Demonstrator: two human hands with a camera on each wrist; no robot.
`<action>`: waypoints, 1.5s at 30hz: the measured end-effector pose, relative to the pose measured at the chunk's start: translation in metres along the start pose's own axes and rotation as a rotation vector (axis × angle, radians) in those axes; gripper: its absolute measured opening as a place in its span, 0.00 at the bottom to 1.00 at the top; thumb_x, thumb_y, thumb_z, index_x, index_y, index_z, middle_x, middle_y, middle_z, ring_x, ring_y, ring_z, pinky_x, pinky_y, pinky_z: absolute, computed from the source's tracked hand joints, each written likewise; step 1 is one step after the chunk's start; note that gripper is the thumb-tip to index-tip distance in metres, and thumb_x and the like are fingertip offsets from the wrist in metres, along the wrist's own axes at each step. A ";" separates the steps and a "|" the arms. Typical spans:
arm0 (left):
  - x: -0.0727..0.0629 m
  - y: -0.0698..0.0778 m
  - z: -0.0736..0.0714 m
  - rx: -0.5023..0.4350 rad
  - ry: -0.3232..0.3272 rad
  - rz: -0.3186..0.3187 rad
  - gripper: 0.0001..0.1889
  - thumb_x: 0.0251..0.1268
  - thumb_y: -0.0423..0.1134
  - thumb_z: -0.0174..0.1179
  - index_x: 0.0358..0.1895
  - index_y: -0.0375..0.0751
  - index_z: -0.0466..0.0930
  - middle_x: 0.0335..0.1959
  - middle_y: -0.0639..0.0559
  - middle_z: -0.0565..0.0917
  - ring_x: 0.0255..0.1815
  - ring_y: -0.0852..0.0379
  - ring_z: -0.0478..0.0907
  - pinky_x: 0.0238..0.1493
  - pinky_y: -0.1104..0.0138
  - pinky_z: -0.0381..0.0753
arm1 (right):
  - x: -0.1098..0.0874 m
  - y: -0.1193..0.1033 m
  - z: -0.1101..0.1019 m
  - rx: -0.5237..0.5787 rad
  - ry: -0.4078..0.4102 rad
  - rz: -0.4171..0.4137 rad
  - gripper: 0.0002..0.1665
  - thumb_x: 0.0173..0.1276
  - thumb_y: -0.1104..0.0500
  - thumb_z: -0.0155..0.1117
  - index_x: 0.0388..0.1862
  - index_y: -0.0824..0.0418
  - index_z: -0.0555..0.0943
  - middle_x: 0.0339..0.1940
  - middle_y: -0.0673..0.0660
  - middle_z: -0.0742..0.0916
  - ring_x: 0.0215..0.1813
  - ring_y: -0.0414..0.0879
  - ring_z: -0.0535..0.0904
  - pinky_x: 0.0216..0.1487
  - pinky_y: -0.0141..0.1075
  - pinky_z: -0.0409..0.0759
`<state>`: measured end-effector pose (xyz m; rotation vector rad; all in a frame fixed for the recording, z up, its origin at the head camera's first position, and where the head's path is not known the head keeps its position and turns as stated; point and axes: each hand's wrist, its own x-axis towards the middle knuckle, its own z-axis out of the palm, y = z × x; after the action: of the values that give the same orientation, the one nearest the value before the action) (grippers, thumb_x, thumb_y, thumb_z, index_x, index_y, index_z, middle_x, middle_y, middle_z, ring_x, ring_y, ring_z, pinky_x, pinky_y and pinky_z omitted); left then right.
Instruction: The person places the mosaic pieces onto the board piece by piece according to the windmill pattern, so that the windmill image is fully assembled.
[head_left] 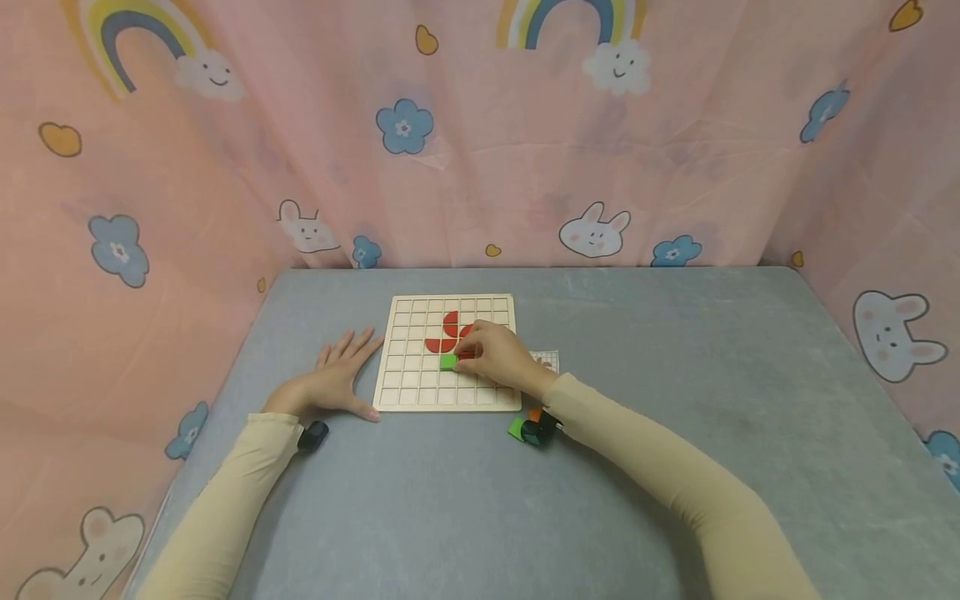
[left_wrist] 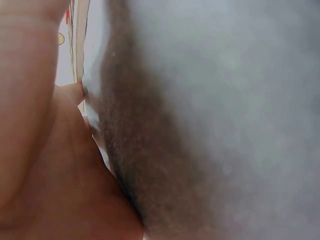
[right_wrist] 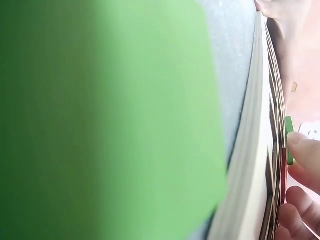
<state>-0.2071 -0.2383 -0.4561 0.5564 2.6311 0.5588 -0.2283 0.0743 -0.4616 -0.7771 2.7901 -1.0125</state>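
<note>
My right hand point(head_left: 495, 358) is over a wooden grid board point(head_left: 405, 392) and pinches a small green square tile point(head_left: 447, 362) at the board's middle. In the right wrist view the green tile point(right_wrist: 289, 125) stands tilted between thumb and finger, above the grid. Red curved tiles point(head_left: 440, 344) lie in cells just behind it, some partly hidden by the hand. My left hand point(head_left: 330, 383) rests flat on the table, fingers spread, with fingertips and thumb by the board's left edge. The left wrist view shows mostly that hand's palm point(left_wrist: 60, 175) and the tabletop.
A printed pattern card point(head_left: 547, 360) lies right of the board, partly under my right forearm. Near the right wrist are a green tile point(head_left: 516, 428) and an orange piece point(head_left: 535, 414); a green surface point(right_wrist: 160, 120) fills much of the right wrist view. Pink patterned curtains point(head_left: 480, 167) surround the grey table point(head_left: 675, 358).
</note>
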 end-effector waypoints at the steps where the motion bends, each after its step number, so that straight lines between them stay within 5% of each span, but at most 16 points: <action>1: 0.000 0.000 0.000 0.000 0.001 0.001 0.72 0.34 0.61 0.80 0.81 0.44 0.39 0.83 0.40 0.36 0.82 0.32 0.27 0.73 0.31 0.26 | 0.000 0.000 0.000 -0.002 0.002 -0.002 0.13 0.60 0.49 0.75 0.42 0.51 0.90 0.38 0.48 0.83 0.37 0.42 0.75 0.42 0.35 0.74; 45: 0.001 -0.001 0.002 -0.018 0.007 0.010 0.73 0.32 0.65 0.78 0.81 0.46 0.39 0.83 0.41 0.35 0.82 0.33 0.26 0.74 0.32 0.25 | 0.002 0.000 0.004 -0.030 0.006 0.008 0.12 0.59 0.50 0.76 0.41 0.50 0.89 0.38 0.47 0.84 0.35 0.41 0.75 0.39 0.33 0.74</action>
<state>-0.2073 -0.2387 -0.4585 0.5637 2.6282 0.5877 -0.2293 0.0707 -0.4649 -0.7666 2.8174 -0.9759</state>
